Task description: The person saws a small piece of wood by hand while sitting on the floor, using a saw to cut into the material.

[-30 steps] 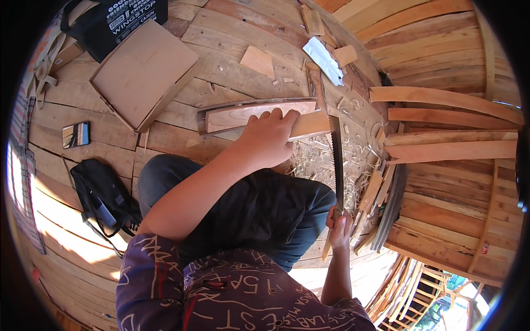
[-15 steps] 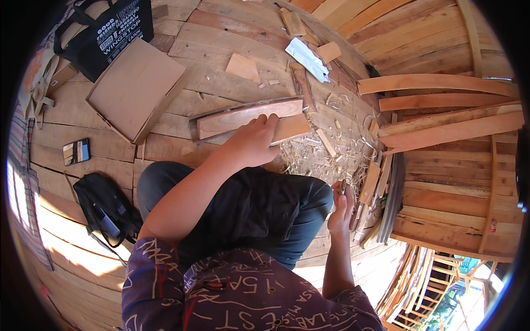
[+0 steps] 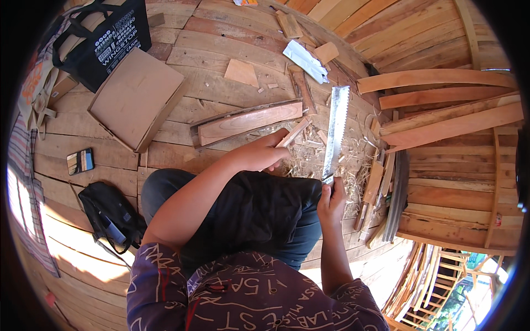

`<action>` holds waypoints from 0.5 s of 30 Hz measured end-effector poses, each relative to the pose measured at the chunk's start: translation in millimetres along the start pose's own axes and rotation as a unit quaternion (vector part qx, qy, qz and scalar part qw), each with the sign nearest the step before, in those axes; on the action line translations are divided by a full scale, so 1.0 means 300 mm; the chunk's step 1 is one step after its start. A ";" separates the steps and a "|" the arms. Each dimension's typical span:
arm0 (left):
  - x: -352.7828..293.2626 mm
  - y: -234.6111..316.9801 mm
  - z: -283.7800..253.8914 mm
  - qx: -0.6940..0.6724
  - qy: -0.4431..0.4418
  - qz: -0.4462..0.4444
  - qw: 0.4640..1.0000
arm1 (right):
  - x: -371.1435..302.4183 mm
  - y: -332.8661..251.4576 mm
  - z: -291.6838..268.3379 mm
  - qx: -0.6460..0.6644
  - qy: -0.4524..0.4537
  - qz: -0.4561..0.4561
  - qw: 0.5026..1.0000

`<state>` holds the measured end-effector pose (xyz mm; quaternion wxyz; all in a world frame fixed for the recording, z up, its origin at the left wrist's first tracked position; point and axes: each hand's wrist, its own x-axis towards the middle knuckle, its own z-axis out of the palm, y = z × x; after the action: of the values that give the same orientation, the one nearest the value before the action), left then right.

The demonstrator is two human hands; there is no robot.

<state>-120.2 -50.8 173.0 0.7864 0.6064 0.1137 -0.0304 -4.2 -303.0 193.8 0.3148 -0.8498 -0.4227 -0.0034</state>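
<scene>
My left hand [image 3: 261,153] is closed round a small wooden board [image 3: 296,132], tilted so that a narrow edge faces up. In my right hand [image 3: 332,201] is a hand saw [image 3: 335,129], gripped at its near end. Its toothed metal blade points away from me, teeth to the right, apart from the board. Beyond my left hand, a long pale plank [image 3: 251,122] lies against a darker, rough-edged strip on the floor. Curled wood shavings [image 3: 309,160] are scattered under and between my hands.
A cardboard box [image 3: 138,99], a black tote bag [image 3: 110,41], a phone [image 3: 80,161] and a black backpack [image 3: 109,212] lie to the left. Ahead are a white packet [image 3: 305,60] and wood offcuts [image 3: 241,72]. Long planks [image 3: 452,127] lean at the right by a wooden wall.
My left hand has lifted and turned the small board away from the long plank. My right hand has raised the saw upright into view, moving slightly left.
</scene>
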 end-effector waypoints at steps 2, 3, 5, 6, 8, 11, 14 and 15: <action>0.006 -0.006 -0.001 -0.087 -0.087 -0.016 0.992 | -0.006 0.009 0.009 -0.001 0.009 -0.011 1.000; 0.011 -0.018 0.000 -0.109 -0.109 -0.003 0.988 | -0.008 0.009 0.014 -0.001 0.014 -0.016 1.000; 0.007 -0.033 0.005 -0.141 -0.131 0.036 0.981 | -0.008 -0.001 0.018 0.006 0.001 -0.023 1.000; 0.006 -0.027 0.005 -0.145 -0.130 0.038 0.980 | -0.009 -0.002 0.016 0.007 -0.006 -0.026 1.000; 0.005 -0.021 0.004 -0.152 -0.130 0.040 0.979 | -0.016 0.013 0.016 -0.006 0.004 -0.040 0.999; 0.001 -0.011 0.004 -0.169 -0.115 -0.002 0.979 | -0.019 0.017 0.000 0.005 0.009 -0.007 1.000; -0.016 0.010 0.012 -0.146 -0.072 -0.080 0.983 | -0.002 -0.023 -0.016 -0.001 -0.023 0.042 0.999; -0.019 0.013 0.014 -0.144 -0.066 -0.082 0.984 | 0.012 -0.037 -0.020 -0.010 -0.038 0.055 0.998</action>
<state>-124.5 -54.3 179.1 0.8660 0.4724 0.1136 -0.1181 -8.3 -298.7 205.6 0.2897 -0.8745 -0.3868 0.0417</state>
